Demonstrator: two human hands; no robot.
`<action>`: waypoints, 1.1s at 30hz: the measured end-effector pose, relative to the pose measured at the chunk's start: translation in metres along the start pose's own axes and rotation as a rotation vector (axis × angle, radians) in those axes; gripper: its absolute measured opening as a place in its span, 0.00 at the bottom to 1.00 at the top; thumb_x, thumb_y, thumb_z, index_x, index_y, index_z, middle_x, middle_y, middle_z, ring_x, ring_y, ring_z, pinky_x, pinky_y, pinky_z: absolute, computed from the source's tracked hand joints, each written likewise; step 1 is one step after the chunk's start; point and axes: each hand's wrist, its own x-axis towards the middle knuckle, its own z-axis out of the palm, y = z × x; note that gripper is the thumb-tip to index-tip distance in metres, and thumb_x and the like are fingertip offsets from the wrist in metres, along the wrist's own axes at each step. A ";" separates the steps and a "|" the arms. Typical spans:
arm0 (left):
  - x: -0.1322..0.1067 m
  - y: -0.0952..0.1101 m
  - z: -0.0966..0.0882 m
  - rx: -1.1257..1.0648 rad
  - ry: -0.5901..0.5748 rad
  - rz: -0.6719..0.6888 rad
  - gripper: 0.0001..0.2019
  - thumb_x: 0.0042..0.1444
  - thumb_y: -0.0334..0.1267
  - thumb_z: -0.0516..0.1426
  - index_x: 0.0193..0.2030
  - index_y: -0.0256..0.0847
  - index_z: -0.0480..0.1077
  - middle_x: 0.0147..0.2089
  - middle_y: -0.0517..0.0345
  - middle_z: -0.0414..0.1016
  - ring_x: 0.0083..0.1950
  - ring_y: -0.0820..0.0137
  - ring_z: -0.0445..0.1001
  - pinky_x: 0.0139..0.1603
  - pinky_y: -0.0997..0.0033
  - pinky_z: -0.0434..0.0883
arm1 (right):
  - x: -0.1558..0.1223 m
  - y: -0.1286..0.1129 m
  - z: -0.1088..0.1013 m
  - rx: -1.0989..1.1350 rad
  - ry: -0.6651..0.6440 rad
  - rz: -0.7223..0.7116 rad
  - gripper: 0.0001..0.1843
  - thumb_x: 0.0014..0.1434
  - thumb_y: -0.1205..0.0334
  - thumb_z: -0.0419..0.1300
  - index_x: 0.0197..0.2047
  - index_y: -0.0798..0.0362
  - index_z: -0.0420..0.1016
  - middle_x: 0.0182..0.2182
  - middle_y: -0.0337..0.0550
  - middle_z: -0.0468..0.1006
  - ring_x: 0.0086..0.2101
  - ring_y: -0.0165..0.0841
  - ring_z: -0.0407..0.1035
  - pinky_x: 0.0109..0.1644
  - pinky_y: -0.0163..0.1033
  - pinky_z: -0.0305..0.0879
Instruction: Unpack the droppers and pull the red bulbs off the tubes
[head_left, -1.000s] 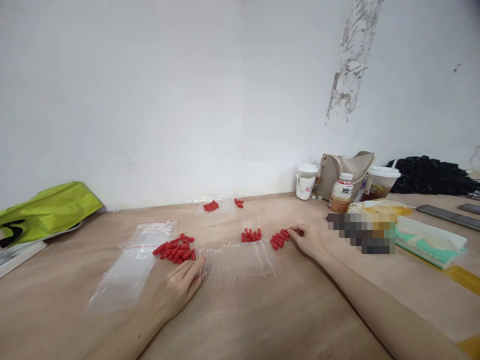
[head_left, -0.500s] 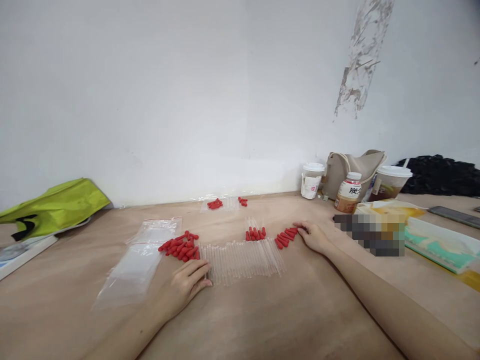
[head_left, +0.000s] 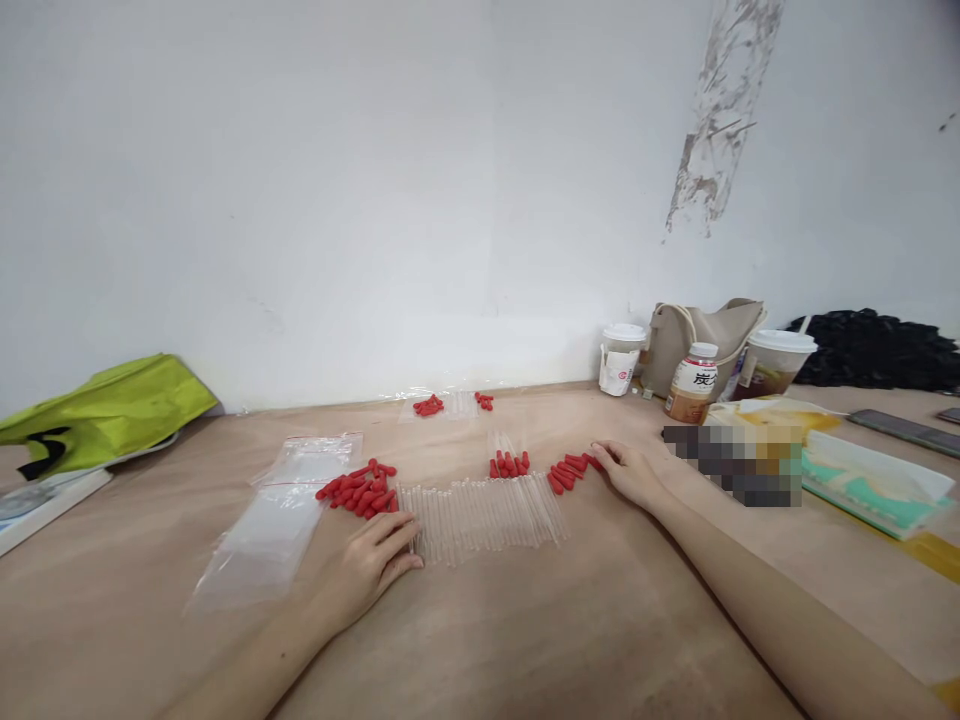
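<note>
A row of clear glass dropper tubes point(head_left: 480, 515) lies side by side on the brown table covering. My left hand point(head_left: 379, 552) rests at the row's left end, thumb and fingers apart, fingertips by the outermost tubes. Beyond that hand is a heap of red rubber bulbs point(head_left: 360, 490). At the row's upper right, more red bulbs lie in a slanted line point(head_left: 566, 473). My right hand point(head_left: 624, 470) has its thumb and fingertips closed on the outermost red rubber bulb point(head_left: 592, 461). Several tubes with red bulbs point(head_left: 509, 464) lie behind the row.
Clear zip bags point(head_left: 259, 540) lie at left, near a yellow-green bag point(head_left: 112, 405). A packed bag with red bulbs point(head_left: 429, 405) lies by the wall. At right stand a paper-wrapped cup point(head_left: 619, 370), a bottle point(head_left: 691, 385), a beige handbag point(head_left: 701, 335) and a tissue pack point(head_left: 877, 485).
The red bulb at my right fingertips now sits at a different angle, slightly apart from the others. My left hand stays by the tubes. The view has shifted slightly.
</note>
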 end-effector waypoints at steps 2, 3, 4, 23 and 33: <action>-0.001 0.000 0.000 0.001 -0.006 0.002 0.15 0.57 0.44 0.50 0.45 0.38 0.69 0.45 0.49 0.72 0.45 0.66 0.72 0.44 0.66 0.72 | 0.001 0.002 0.000 -0.010 0.030 0.026 0.21 0.56 0.51 0.44 0.36 0.56 0.71 0.33 0.46 0.76 0.35 0.36 0.69 0.40 0.38 0.62; -0.002 0.000 -0.001 0.001 -0.008 0.004 0.15 0.57 0.44 0.50 0.46 0.39 0.69 0.45 0.50 0.71 0.45 0.66 0.71 0.44 0.66 0.72 | 0.001 0.003 0.000 -0.016 0.044 0.039 0.21 0.56 0.51 0.44 0.36 0.56 0.71 0.34 0.46 0.76 0.35 0.36 0.69 0.40 0.38 0.62; -0.002 0.000 -0.001 0.001 -0.009 0.007 0.15 0.57 0.44 0.51 0.46 0.39 0.69 0.46 0.50 0.71 0.46 0.66 0.71 0.45 0.66 0.72 | 0.001 0.003 0.000 -0.022 0.058 0.052 0.21 0.56 0.51 0.44 0.37 0.57 0.71 0.34 0.47 0.76 0.35 0.36 0.69 0.39 0.38 0.62; 0.008 0.009 -0.017 0.040 -0.018 0.039 0.14 0.55 0.42 0.54 0.46 0.38 0.67 0.44 0.48 0.68 0.46 0.63 0.67 0.45 0.60 0.68 | 0.069 -0.101 0.061 -0.251 -0.253 0.393 0.04 0.39 0.67 0.61 0.23 0.58 0.72 0.20 0.51 0.74 0.26 0.39 0.70 0.25 0.37 0.60; 0.011 0.012 -0.020 0.034 -0.010 0.041 0.15 0.55 0.41 0.54 0.47 0.38 0.66 0.44 0.48 0.68 0.46 0.62 0.67 0.45 0.60 0.68 | 0.062 -0.122 0.035 -0.061 -0.303 0.388 0.08 0.41 0.68 0.59 0.15 0.58 0.69 0.09 0.40 0.62 0.19 0.34 0.65 0.22 0.36 0.58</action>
